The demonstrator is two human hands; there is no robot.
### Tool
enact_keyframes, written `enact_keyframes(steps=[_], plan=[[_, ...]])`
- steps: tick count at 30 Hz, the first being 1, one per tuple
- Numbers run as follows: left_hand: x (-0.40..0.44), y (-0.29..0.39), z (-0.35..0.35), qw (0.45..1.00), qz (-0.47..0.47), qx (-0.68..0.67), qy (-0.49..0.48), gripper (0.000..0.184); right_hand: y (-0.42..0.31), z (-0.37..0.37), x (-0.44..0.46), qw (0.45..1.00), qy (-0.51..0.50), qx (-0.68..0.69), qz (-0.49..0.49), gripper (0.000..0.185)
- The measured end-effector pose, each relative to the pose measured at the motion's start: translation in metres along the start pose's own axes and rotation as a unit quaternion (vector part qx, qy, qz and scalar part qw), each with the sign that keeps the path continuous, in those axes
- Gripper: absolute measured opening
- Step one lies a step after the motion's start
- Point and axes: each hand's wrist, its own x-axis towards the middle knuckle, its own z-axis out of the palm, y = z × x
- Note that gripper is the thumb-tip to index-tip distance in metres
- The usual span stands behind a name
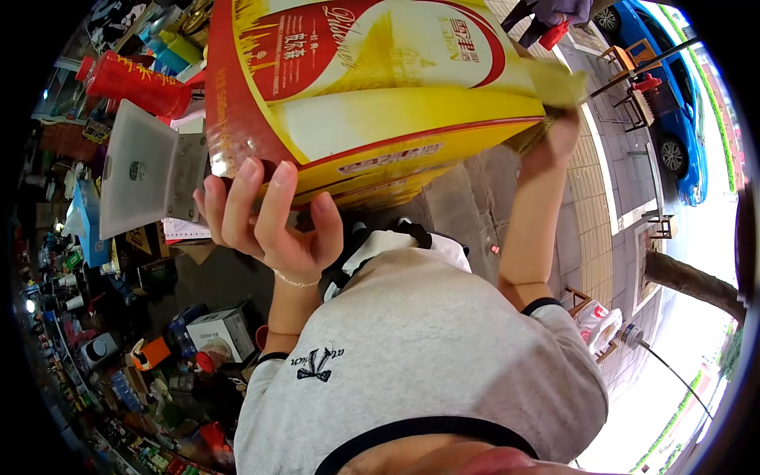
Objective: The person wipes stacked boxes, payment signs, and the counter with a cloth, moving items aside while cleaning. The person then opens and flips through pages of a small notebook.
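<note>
A large red, yellow and white beer carton [380,71] is close in front of my chest. Its lower yellow side shows creases or seams further down, and I cannot tell what it rests on. My left hand [265,218] is at the carton's near left corner, its bent fingertips against the red edge and its thumb by the yellow side. At the far right end of the carton, my right hand [558,138] is closed around a yellowish-green cloth [554,83]. Motion blurs the cloth and part of that hand.
Left of the carton are a translucent plastic bin [138,170] and a red bottle-shaped container [134,83]. Crowded goods fill the lower left, including a white box [222,332]. At right are a blue car [673,103], wooden chairs, a tree trunk [689,281] and a person [554,16].
</note>
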Motion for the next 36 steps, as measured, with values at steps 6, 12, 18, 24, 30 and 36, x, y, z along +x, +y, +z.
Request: enact_keyframes(steps=[6,12,18,24,30,36], plan=[[-0.003,-0.001,0.013,0.997,-0.005,-0.024,0.067,0.030,-0.050,0.073,-0.039,0.987,0.152,0.035,-0.032,0.039],[-0.001,-0.006,0.013,0.997,0.027,-0.032,0.061,0.035,-0.047,0.082,-0.036,0.793,-0.324,-0.394,-0.333,0.056],[-0.007,-0.004,0.017,0.994,-0.018,-0.037,0.102,0.026,-0.002,0.041,-0.031,0.944,-0.239,-0.003,-0.229,0.066],[-0.003,-0.004,0.014,0.991,-0.026,-0.067,0.112,0.017,-0.012,0.039,-0.009,0.964,-0.174,0.079,-0.187,0.062],[-0.003,-0.004,0.012,0.991,-0.044,-0.063,0.109,0.017,0.008,0.028,-0.027,0.980,-0.069,-0.135,-0.129,0.048],[-0.003,-0.006,0.016,0.989,-0.034,-0.078,0.118,0.015,-0.009,0.046,-0.047,0.999,-0.033,-0.031,0.010,0.047]])
